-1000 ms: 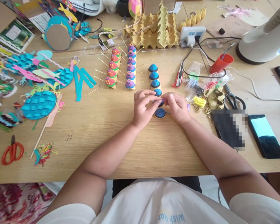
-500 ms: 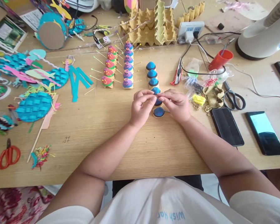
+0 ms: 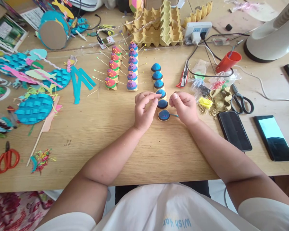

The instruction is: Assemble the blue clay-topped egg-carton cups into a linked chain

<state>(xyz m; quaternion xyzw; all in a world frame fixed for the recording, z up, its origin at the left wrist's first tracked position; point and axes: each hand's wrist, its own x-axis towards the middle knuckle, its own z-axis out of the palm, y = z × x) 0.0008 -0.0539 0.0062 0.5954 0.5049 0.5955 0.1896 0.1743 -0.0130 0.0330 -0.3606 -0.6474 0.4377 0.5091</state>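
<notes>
My left hand [image 3: 145, 109] hovers just left of a column of egg-carton cups topped with blue clay domes and dark rims. Its thumb and index finger are brought close in a pinch; anything between them is too small to name. On the column's other side my right hand [image 3: 186, 107] is closed, thumb pressed against the index finger, its contents hidden. The nearest blue dome [image 3: 164, 115] carries small dark marks. Beside it, a thin blue stick [image 3: 174, 115] runs partly under my right hand. Another blue dome [image 3: 162, 103] lies between the hands.
Two decorated carton caterpillars, one red and green [image 3: 111, 73] and one purple [image 3: 132, 75], bristle with pins. Right are a utility knife [image 3: 183, 77], yellow clay [image 3: 205, 102], black scissors [image 3: 242, 102] and phones [image 3: 234, 131]. Left are woven blue paper pieces [image 3: 34, 108] and orange scissors [image 3: 7, 160].
My hands were together, fingertips meeting over the blue domes. They have parted, the right moving slightly right, so more of the domes shows between them.
</notes>
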